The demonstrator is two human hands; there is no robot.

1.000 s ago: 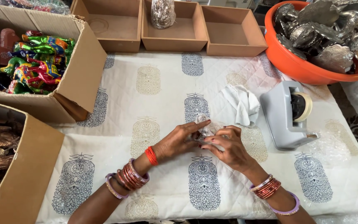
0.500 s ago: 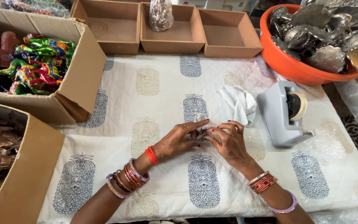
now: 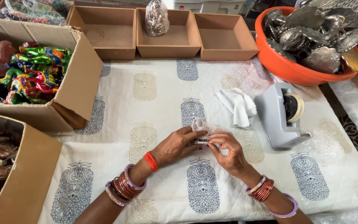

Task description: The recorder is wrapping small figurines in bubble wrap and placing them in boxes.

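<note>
An orange tub stands on the white, blue-and-gold-printed cloth.

Bare printed cloth on the worktop lies open ahead and to the left of the left hand and right hand. To the right, the grey tape dispenser and white rag stand close by. The cardboard box walls the left side; three wooden trays and the orange tub close the far edge.
</note>
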